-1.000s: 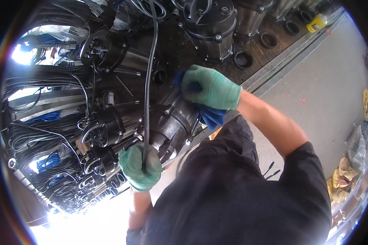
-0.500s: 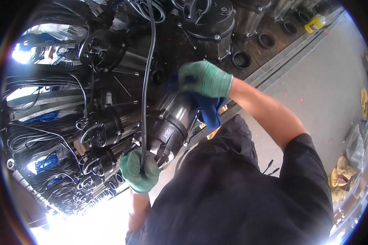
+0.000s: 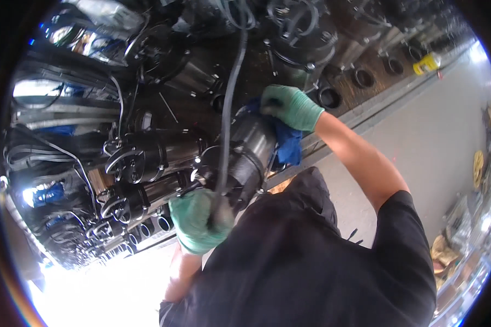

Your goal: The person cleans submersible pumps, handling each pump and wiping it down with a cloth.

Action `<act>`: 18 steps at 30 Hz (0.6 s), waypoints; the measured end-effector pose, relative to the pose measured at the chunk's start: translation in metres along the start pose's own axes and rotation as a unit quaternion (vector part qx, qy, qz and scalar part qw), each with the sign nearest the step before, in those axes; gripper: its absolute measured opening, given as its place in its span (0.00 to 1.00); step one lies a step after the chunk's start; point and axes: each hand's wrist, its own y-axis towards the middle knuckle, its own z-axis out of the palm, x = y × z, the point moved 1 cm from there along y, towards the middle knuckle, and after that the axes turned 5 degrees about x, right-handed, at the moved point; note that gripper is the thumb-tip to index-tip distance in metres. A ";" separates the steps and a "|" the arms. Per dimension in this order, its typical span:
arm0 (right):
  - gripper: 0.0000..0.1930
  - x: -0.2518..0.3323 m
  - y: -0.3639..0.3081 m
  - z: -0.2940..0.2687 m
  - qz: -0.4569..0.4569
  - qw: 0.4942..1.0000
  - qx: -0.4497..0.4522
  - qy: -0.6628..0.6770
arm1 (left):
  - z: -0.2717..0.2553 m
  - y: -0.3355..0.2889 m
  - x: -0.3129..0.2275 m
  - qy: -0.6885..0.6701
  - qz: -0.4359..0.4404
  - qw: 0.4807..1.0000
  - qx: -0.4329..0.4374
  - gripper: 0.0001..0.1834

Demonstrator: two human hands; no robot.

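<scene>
1. The left hand [image 3: 199,220], in a green glove, is curling its fingers around a black cable [image 3: 227,109] at the near end of the pump [image 3: 245,155].
2. The right hand [image 3: 290,106], also gloved, is pressing a blue rag [image 3: 286,143] with bent fingers against the pump's far end.
3. The pump is lying tilted at the bench edge [image 3: 360,111], more pumps [image 3: 147,155] lying just left of it.

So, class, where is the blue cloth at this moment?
In the head view it lies right of centre, pressed by the gloved right hand against the upper end of the dark cylindrical pump; the blue cloth hangs down beside the right forearm.
</scene>
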 end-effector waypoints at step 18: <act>0.03 0.033 0.066 0.015 0.067 0.949 0.146 -0.270 | 0.005 0.018 0.017 -0.181 0.092 0.975 -0.085 0.10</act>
